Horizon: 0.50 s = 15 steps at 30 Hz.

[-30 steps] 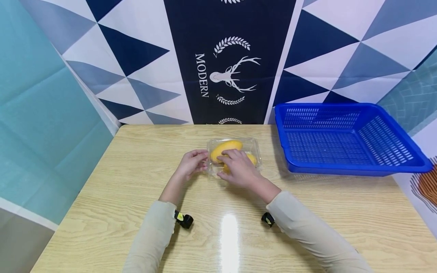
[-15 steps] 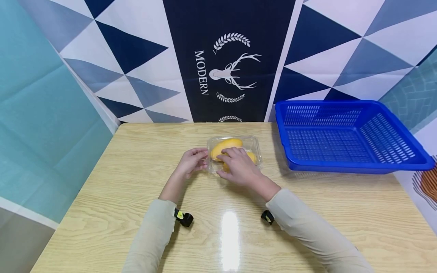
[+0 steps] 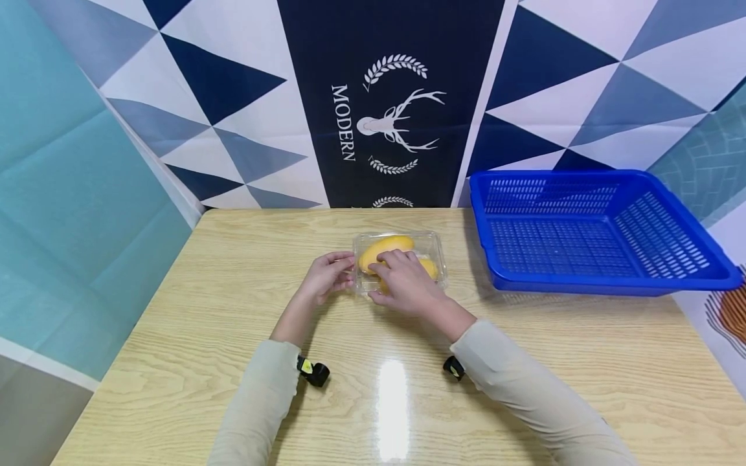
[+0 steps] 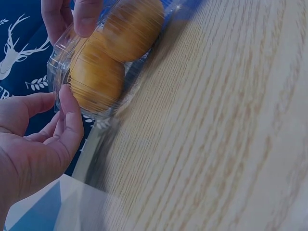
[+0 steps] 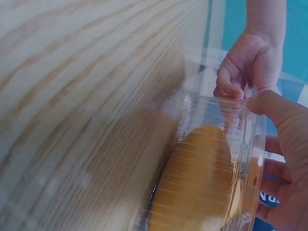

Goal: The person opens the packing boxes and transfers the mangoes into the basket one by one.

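A clear plastic clamshell box point(image 3: 441, 255) with two yellow mangoes inside, one mango point(image 3: 381, 251) at the back and another mango point(image 3: 430, 268) at the front right, lies on the table. My left hand point(image 3: 325, 278) pinches the box's left edge between thumb and fingertips, as the left wrist view shows. Over the top lies my right hand point(image 3: 410, 285), fingers spread on the lid and partly hiding the front mango. In the right wrist view its thumb point(image 5: 269, 105) presses at the box's rim.
To the right, a blue perforated plastic basket point(image 3: 559, 285) stands at the back of the wooden table point(image 3: 233, 278). A patterned cloth point(image 3: 390, 39) with a deer print hangs behind. Small black devices are strapped at both wrists.
Both hands keep their places at the box, the right one shifting only slightly left. The head view has tilted a little, so everything sits slightly higher.
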Each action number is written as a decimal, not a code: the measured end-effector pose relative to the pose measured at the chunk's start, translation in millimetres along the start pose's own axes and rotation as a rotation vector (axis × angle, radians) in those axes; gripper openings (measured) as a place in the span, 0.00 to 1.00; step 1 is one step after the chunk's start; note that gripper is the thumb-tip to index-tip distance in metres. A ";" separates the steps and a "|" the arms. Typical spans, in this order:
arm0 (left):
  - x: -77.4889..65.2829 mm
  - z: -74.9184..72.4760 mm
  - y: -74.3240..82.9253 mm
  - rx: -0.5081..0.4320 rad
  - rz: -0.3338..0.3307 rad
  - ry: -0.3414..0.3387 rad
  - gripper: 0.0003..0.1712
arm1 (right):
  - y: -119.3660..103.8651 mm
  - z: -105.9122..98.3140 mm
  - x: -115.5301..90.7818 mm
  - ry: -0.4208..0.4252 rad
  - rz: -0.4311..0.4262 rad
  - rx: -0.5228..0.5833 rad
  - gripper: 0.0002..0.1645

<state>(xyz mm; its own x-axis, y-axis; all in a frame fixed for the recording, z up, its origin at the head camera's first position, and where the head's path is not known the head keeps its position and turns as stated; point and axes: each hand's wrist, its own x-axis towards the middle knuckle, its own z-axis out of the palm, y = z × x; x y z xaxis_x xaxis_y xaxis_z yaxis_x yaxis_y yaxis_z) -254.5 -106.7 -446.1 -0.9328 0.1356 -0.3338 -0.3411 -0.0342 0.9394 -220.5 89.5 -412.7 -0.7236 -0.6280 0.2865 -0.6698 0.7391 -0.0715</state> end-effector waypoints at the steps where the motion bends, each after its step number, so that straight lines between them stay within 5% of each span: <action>1: 0.2 0.0 -0.2 -0.001 0.000 0.000 0.21 | -0.1 0.1 0.0 0.001 -0.002 -0.002 0.28; 15: 0.2 -0.6 -1.9 -0.008 0.008 -0.019 0.22 | -2.0 0.7 -1.6 -0.005 -0.008 -0.022 0.27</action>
<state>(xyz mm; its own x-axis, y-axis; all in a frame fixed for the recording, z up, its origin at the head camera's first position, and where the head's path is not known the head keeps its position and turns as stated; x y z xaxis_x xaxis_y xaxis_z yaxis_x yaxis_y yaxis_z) -254.1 -107.3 -448.0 -0.9330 0.1545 -0.3250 -0.3350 -0.0429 0.9413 -218.1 88.9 -413.7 -0.7189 -0.6353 0.2820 -0.6720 0.7390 -0.0482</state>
